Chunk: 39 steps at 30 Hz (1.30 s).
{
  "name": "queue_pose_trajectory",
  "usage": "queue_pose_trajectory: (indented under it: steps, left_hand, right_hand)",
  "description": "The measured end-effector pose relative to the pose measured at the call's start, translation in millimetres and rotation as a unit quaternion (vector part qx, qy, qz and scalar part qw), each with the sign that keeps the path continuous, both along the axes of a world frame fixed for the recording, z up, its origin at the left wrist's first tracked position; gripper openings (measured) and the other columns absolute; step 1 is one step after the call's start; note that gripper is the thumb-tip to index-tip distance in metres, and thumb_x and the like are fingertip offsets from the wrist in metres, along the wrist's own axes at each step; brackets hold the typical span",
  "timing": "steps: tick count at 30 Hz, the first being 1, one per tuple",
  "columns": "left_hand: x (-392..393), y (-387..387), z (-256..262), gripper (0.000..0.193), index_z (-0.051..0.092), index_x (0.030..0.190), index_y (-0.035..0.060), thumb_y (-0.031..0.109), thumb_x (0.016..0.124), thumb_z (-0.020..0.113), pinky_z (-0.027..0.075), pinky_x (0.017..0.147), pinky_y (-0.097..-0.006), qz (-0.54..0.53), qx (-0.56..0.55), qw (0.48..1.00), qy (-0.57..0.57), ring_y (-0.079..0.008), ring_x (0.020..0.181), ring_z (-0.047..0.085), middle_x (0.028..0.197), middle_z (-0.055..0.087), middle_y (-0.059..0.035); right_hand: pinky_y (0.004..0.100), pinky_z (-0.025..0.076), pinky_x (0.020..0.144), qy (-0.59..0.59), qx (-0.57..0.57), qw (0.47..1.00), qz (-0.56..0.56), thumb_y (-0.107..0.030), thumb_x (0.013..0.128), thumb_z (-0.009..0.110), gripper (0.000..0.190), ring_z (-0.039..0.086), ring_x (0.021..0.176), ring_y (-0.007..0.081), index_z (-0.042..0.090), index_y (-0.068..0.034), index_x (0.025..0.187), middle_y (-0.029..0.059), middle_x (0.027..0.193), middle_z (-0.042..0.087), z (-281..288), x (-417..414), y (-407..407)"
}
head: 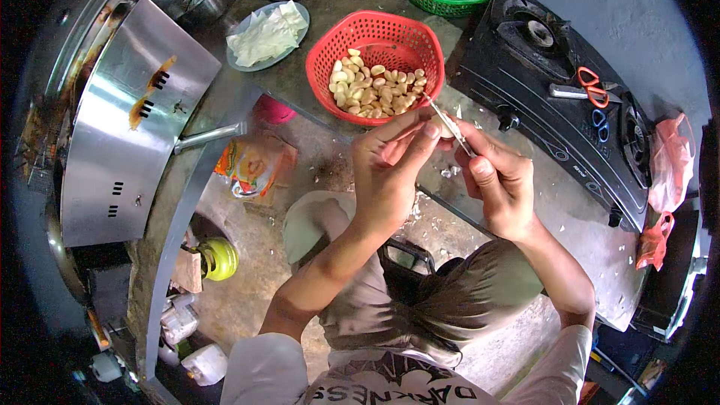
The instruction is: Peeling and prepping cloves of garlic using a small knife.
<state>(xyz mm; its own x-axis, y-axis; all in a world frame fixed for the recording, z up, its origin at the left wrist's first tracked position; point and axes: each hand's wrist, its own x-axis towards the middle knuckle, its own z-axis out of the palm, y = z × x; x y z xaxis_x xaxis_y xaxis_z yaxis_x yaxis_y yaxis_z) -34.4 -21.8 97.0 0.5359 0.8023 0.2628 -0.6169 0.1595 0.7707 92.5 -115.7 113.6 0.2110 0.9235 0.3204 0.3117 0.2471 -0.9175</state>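
Note:
My left hand [394,166] holds a pale peeled piece, likely a garlic clove [445,126], between thumb and fingers. A small knife [450,124] is gripped in my right hand [500,180], its narrow blade pointing up and left against the clove. Just beyond both hands, a red perforated plastic basket [413,28] contains a heap of similar pale cloves [377,90]. Bits of peel [450,171] lie on the counter below my fingers. My left fingertips partly hide the clove.
At right is a black gas stove [523,90] with scissors [593,87] and a knife on it. A green basket [450,7] holds a plastic bag. Left of the red basket is a plate [232,59] with a crumpled pale sheet. A steel appliance [124,140] stands far left.

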Motion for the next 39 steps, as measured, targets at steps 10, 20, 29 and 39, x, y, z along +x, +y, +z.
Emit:
queue_pose_trajectory:
  steps: [10,20,29,39]
  left_hand:
    - [2,0,1,0.018,0.061,0.107,-0.0075,-0.002,0.089,0.058,0.049,0.08,-0.0244,0.042,0.056,0.995,0.066,-0.0119,0.091,0.06,0.102,0.064,-0.0095]
    - [1,12,4,0.021,0.06,0.11,-0.0063,0.003,0.091,0.057,0.048,0.082,-0.0257,-0.068,-0.011,0.997,0.037,-0.0099,0.088,0.058,0.1,0.061,-0.0056]
    - [2,9,3,0.018,0.062,0.104,-0.0056,-0.002,0.086,0.062,0.053,0.076,-0.0261,-0.02,0.009,0.999,0.044,-0.0133,0.085,0.064,0.096,0.066,-0.0102]
    - [-26,16,11,0.025,0.059,0.105,-0.0069,-0.012,0.08,0.059,0.054,0.085,-0.0323,0.015,0.061,0.998,-0.021,-0.0186,0.094,0.064,0.101,0.064,-0.0142]
  right_hand:
    - [0.0281,0.045,0.072,-0.06,0.026,0.997,-0.028,-0.019,0.096,0.051,0.034,0.056,0.077,0.0169,0.055,0.002,0.122,0.0108,0.091,0.062,0,-2,6]
    - [0.0176,0.035,0.047,0.256,-0.069,0.964,0.03,-0.024,0.096,0.053,0.04,0.044,0.054,0.002,0.053,-0.004,0.129,-0.0027,0.076,0.055,5,-2,1]
    - [0.0179,0.035,0.049,0.16,-0.072,0.984,0.012,-0.02,0.096,0.053,0.036,0.043,0.055,0.0012,0.054,-0.005,0.129,-0.0005,0.083,0.061,3,-2,0]
    - [0.019,0.03,0.041,0.294,-0.035,0.955,0.011,-0.024,0.098,0.048,0.039,0.04,0.047,0.0035,0.049,-0.009,0.134,0.0004,0.073,0.052,15,-9,4]
